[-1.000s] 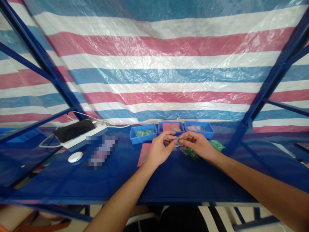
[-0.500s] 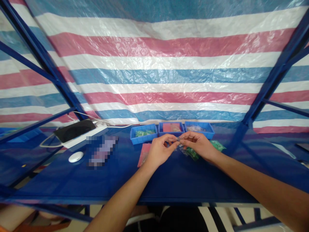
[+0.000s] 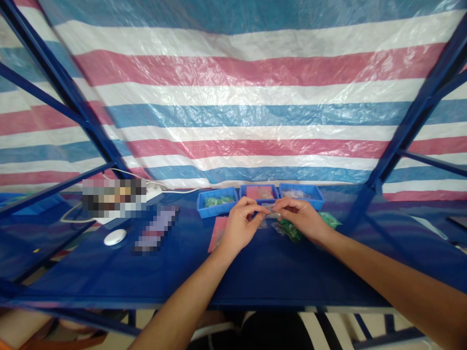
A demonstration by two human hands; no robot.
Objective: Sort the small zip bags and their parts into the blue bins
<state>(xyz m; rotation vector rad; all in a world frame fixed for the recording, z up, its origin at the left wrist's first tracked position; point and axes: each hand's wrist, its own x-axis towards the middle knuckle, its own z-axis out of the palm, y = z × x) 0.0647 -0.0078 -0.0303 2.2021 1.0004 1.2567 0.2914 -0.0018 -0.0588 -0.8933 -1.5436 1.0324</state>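
My left hand point(image 3: 239, 226) and my right hand point(image 3: 301, 218) meet above the blue table point(image 3: 255, 272), both pinching a small clear plastic bag point(image 3: 272, 210) between thumb and fingers. Under my right hand lie green packets point(image 3: 292, 231), with another green packet point(image 3: 330, 219) to its right. A pink bag point(image 3: 218, 232) lies flat just left of my left hand. Behind the hands stand three small blue trays: the left tray point(image 3: 217, 201) with green pieces, the middle tray point(image 3: 259, 193) with pink bags, the right tray point(image 3: 301, 194) with clear bags.
A white mouse point(image 3: 114, 236) lies at the left, with white cables point(image 3: 73, 214) and blurred-out items behind it. Blue metal frame bars point(image 3: 73, 107) rise on both sides. A striped tarpaulin point(image 3: 237, 97) closes off the back.
My hands shifted slightly while working the small clear bag; the fingers have closed tighter on it and moved a little toward the trays.
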